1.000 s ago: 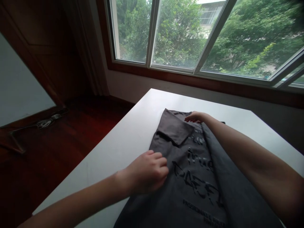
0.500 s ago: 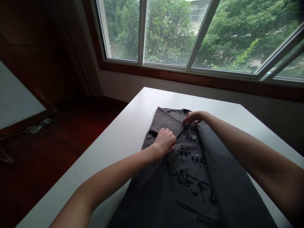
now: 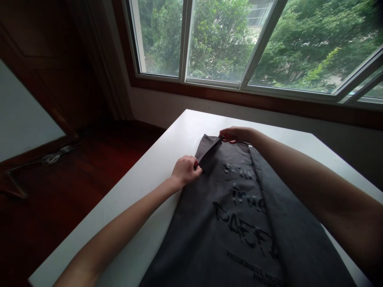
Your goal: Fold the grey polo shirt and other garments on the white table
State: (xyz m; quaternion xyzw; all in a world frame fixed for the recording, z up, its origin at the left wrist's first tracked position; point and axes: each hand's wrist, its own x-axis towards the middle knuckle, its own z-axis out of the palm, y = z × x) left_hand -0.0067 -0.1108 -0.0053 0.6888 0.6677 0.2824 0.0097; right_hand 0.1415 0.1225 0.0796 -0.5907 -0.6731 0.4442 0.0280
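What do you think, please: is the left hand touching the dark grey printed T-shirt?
Touching: in the head view, the left hand grips the dark grey printed T-shirt's folded edge.

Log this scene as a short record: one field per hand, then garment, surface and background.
left hand: holds the lower end of the folded flap
right hand: pinches the flap's upper tip
garment: dark grey T-shirt, black lettering, lying flat, one side folded inward
surface: white table
background: window, trees outside
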